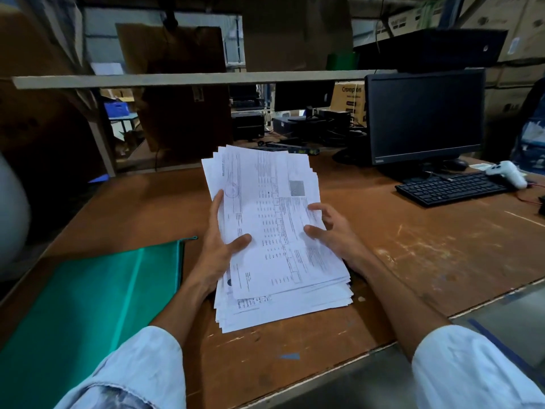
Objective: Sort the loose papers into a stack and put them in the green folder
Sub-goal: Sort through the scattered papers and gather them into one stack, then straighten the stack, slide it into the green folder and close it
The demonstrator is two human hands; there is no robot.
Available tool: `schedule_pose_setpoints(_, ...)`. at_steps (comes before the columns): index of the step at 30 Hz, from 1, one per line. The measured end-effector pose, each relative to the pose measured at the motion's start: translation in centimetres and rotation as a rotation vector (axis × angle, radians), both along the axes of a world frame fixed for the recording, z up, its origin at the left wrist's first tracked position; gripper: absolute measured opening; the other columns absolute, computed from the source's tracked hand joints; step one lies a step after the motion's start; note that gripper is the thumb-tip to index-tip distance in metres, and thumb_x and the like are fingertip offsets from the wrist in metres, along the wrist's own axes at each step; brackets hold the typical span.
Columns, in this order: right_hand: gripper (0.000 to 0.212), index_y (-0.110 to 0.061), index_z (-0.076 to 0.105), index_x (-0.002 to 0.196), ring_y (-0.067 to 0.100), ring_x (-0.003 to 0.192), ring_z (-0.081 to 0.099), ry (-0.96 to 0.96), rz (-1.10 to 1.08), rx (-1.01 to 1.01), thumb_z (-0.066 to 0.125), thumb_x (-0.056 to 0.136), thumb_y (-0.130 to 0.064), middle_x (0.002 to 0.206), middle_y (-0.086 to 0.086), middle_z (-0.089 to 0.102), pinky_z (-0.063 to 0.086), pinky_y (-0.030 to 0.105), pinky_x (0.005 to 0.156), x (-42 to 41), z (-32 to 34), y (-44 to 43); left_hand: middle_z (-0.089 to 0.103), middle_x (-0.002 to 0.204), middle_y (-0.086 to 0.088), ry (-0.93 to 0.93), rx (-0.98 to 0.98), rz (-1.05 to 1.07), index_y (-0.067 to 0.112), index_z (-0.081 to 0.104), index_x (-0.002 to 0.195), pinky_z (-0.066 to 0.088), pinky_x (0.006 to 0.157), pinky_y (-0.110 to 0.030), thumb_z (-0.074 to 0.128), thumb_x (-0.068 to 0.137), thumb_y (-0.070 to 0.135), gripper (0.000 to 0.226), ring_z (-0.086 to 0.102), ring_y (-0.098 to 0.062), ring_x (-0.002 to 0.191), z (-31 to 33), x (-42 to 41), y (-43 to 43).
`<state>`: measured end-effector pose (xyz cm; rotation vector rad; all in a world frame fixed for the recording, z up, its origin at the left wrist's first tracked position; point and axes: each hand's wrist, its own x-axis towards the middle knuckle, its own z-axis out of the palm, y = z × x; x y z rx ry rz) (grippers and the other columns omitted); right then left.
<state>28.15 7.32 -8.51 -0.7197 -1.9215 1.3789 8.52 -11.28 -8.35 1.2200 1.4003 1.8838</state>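
Left hand (216, 249) and right hand (333, 231) each grip a side of the uneven stack of papers (271, 231), near edge resting on the desk (413, 246). Green folder (88, 305) lies flat just left, apart.

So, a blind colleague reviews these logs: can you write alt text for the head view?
A person's left hand and right hand grip an uneven stack of printed papers at a worn wooden desk. A green folder lies flat to the left; a dark monitor and black keyboard stand at the right.
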Motion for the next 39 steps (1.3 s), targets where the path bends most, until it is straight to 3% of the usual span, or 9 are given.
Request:
schedule_pose_setpoints(3,0.064,-0.026,0.043,0.145,0.014,0.125,0.056,0.022,0.003,0.035,0.071,0.090,-0.012,0.140,-0.006,0.055,0.053,0.046,0.100,0.1,-0.2,-0.4,0.047,0.142,0.019,-0.050,-0.074,0.060,0.045,0.013,0.152,0.058,0.082,-0.028,0.078,0.082,0.003,0.105,0.061,-0.011,0.119,-0.4,-0.1,0.0)
schedule_pose_setpoints(8,0.077,-0.044,0.022,0.152,0.010,0.131,0.051,-0.057,0.072,0.175,0.063,0.096,-0.012,0.143,-0.020,0.051,0.049,0.046,0.101,-0.3,-0.7,-1.4,0.061,0.138,0.007,-0.046,-0.213,0.092,0.027,0.044,0.140,0.054,0.098,-0.044,0.076,0.087,0.007,0.065,0.063,-0.021,0.121,-0.8,-0.8,0.3)
schedule_pose_setpoints(13,0.065,-0.032,0.039,0.150,0.012,0.134,0.044,-0.156,0.013,0.270,0.067,0.093,-0.016,0.149,-0.009,0.047,0.041,0.041,0.110,-0.2,-0.9,-0.6,0.063,0.132,0.006,-0.083,-0.229,0.052,0.026,0.042,0.140,0.060,0.081,-0.033,0.074,0.086,0.001,0.067,0.068,-0.021,0.113,-0.4,-0.6,0.1)
schedule_pose_setpoints(16,0.065,-0.029,0.042,0.148,0.014,0.132,0.044,-0.175,-0.019,0.264,0.071,0.091,-0.019,0.148,-0.006,0.047,0.040,0.033,0.104,0.0,-0.8,-0.4,0.062,0.134,0.008,-0.033,-0.200,0.020,0.033,0.039,0.141,0.060,0.085,-0.036,0.074,0.086,0.000,0.073,0.066,-0.021,0.116,-0.3,-0.3,-0.1)
schedule_pose_setpoints(22,0.049,-0.028,0.059,0.131,0.020,0.112,0.064,0.117,0.137,-0.083,0.070,0.089,-0.005,0.133,0.002,0.060,0.056,0.046,0.094,0.7,1.3,-2.0,0.062,0.135,0.002,0.031,-0.044,-0.007,0.037,0.029,0.150,0.059,0.086,-0.052,0.076,0.082,0.006,0.088,0.067,-0.028,0.117,2.8,0.6,-1.6)
schedule_pose_setpoints(24,0.043,-0.024,0.063,0.124,0.024,0.113,0.065,0.242,0.164,-0.012,0.069,0.089,0.000,0.130,0.005,0.061,0.059,0.042,0.088,1.1,3.1,-2.8,0.062,0.136,-0.003,0.035,0.021,-0.003,0.031,0.033,0.148,0.059,0.085,-0.050,0.072,0.084,-0.006,0.084,0.067,-0.028,0.116,4.9,0.7,-2.1)
schedule_pose_setpoints(28,0.033,-0.020,0.066,0.114,0.003,0.110,0.061,0.335,0.032,0.433,0.069,0.088,0.000,0.119,-0.013,0.065,0.051,0.021,0.091,0.8,10.0,-3.6,0.063,0.135,-0.012,0.170,0.100,0.031,0.015,0.040,0.143,0.060,0.088,-0.046,0.069,0.086,-0.007,0.067,0.066,-0.032,0.116,10.8,0.3,-2.2)
schedule_pose_setpoints(31,0.030,-0.028,0.064,0.101,0.000,0.104,0.060,0.326,-0.072,0.618,0.071,0.086,-0.003,0.102,-0.028,0.063,0.050,0.028,0.093,0.0,14.3,-3.9,0.061,0.135,-0.007,0.230,0.151,0.089,0.019,0.038,0.141,0.060,0.088,-0.040,0.064,0.091,-0.007,0.062,0.066,-0.023,0.117,15.4,0.1,-1.9)
schedule_pose_setpoints(39,0.041,-0.029,0.054,0.123,0.015,0.118,0.057,0.223,-0.068,0.627,0.068,0.091,-0.008,0.125,-0.007,0.060,0.049,0.044,0.101,-0.9,10.5,-3.7,0.060,0.134,0.002,0.288,0.084,0.186,0.019,0.035,0.143,0.057,0.092,-0.032,0.079,0.081,0.023,0.076,0.063,-0.013,0.120,11.8,-0.8,-2.7)
